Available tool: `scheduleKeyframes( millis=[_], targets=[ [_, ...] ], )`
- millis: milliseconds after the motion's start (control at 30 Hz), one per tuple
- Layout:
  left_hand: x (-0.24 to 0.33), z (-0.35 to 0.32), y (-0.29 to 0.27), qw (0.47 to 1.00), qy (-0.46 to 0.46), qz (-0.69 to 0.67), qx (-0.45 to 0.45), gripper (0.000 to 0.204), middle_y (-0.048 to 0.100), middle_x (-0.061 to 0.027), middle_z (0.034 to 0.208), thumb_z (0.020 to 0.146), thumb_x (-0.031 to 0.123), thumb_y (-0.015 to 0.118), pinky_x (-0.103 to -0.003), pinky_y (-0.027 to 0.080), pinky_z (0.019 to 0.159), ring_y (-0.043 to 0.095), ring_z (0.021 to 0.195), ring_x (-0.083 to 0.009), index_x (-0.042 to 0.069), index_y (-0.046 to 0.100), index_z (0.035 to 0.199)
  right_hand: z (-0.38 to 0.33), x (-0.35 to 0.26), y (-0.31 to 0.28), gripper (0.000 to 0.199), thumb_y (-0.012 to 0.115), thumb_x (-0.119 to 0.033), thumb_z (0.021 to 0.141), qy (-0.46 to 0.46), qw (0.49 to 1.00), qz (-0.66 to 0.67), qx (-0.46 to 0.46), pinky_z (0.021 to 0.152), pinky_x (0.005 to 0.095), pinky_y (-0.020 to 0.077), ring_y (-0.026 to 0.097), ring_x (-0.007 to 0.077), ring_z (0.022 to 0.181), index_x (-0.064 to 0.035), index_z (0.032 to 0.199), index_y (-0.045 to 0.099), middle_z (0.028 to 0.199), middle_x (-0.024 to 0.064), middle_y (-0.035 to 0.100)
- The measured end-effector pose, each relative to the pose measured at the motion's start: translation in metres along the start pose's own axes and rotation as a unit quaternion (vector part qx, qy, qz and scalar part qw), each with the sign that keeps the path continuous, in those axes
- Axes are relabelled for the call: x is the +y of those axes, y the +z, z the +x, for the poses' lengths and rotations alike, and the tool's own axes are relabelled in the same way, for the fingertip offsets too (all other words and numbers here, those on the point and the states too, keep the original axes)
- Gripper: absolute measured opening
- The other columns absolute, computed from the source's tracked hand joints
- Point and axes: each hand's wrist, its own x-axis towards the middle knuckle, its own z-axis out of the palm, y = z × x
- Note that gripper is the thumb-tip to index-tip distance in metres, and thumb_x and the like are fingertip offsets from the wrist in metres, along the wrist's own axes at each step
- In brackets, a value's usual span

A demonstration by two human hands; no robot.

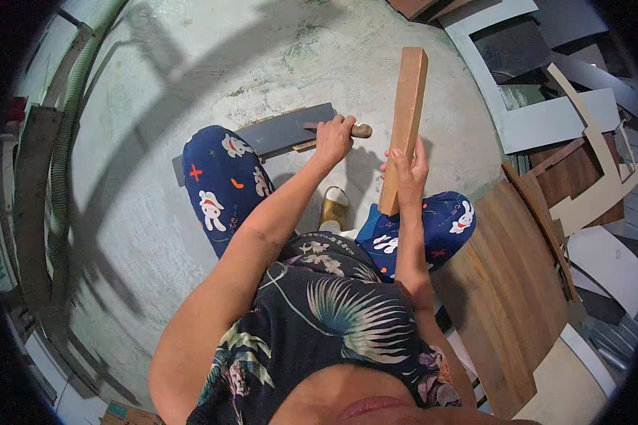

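My left hand (335, 139) is closed round a short tool with a brown, rounded wooden handle (361, 131). A thin dark end of the tool shows on the other side of the fist, but its kind is hard to make out. Just under this hand a long grey board (285, 130) lies on the floor, with raw wood edges showing beneath it. My right hand (408, 173) grips the lower part of a long, square-edged wooden block (407, 95). The block stands up lengthwise, leaning slightly, its lower end beside my right knee.
A ribbed green hose (62, 159) runs along the left side by a dark beam (35, 205). Pale and dark panel offcuts (560, 117) pile up at the right, with a wide brown wood sheet (507, 283) nearer me. A yellowish shoe (334, 205) shows between my knees.
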Motion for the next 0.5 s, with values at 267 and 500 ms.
scheduleKeyframes(
  millis=[267,500],
  targets=[
    [-0.001,0.009,-0.005,0.999,-0.017,-0.003,-0.039,0.024,0.06,-0.0097,0.088,0.073,0.008,0.061,-0.047,0.042,0.067,0.062,0.08,-0.033,0.015,0.057,0.096,-0.002,0.005,0.006,0.067,0.062,-0.02,0.084,-0.115,0.99,-0.08,0.036,0.067,0.0295,0.0511,0.059,0.0171,0.08,-0.001,0.139,0.029,0.103,0.0153,0.056],
    [-0.003,0.009,-0.007,0.998,-0.034,-0.03,-0.039,0.022,0.061,-0.0111,0.089,0.075,0.008,0.06,-0.048,0.043,0.067,0.062,0.079,-0.0336,0.014,0.059,0.095,-0.045,0.033,0.032,0.08,0.066,-0.023,0.08,-0.04,0.984,-0.147,0.089,0.097,0.0395,0.0395,0.05,0.0283,0.112,0.0034,0.142,0.023,0.125,0.0219,0.049]
  ],
)
